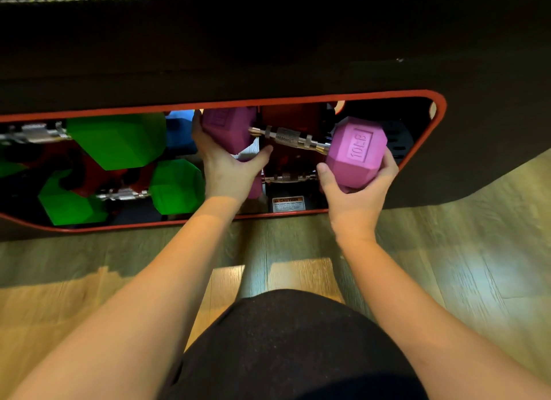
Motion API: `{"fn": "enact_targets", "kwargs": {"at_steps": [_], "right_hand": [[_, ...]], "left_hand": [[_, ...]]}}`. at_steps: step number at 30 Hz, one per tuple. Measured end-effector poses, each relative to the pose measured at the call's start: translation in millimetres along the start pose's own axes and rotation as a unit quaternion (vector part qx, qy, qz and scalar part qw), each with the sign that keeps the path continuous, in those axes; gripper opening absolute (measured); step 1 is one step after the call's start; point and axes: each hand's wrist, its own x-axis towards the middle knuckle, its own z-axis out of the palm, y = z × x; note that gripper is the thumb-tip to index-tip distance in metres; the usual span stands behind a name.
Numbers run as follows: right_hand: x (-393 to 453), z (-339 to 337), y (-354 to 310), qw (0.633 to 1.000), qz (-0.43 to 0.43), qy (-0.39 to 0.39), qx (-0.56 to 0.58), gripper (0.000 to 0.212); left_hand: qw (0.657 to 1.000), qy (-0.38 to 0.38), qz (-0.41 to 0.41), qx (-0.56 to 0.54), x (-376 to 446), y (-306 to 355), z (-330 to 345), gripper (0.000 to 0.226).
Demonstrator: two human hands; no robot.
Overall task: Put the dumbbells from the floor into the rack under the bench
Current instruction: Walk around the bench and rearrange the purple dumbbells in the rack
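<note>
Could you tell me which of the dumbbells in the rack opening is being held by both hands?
The pink dumbbell: the left hand and right hand each cup one head. The green dumbbells sit untouched further left.

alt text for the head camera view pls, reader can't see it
Both hands, left hand and right hand, hold a pink dumbbell by its heads at the red-rimmed rack opening under a black bench. Green dumbbells sit racked left.

"10LB" on pink dumbbell (356, 151); "CAUTION" on rack sticker (288, 204)
</note>
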Motion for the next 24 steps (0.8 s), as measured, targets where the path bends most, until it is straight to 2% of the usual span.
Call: {"fn": "enact_targets", "kwargs": {"at_steps": [5,13,19,24], "right_hand": [[2.9,2.2,-1.6,1.0,-0.011,-0.003,-0.014,0.091],[10.0,3.5,-1.0,0.999,-0.03,0.012,-0.029,0.094],[31.4,3.5,-13.4,0.997,-0.062,0.004,-0.055,0.091],[46.8,2.7,-8.0,0.997,-0.056,-0.026,-0.052,0.078]], "left_hand": [[1.0,-0.001,-0.008,-0.006,1.1,1.4,0.7,0.122],[0.999,0.008,-0.036,-0.014,5.0,0.5,2.4,0.121],[0.998,0.042,-0.034,0.035,-4.1,7.5,4.4,0.113],[0.994,0.065,-0.017,0.086,-8.4,18.6,1.2,0.113]]}}
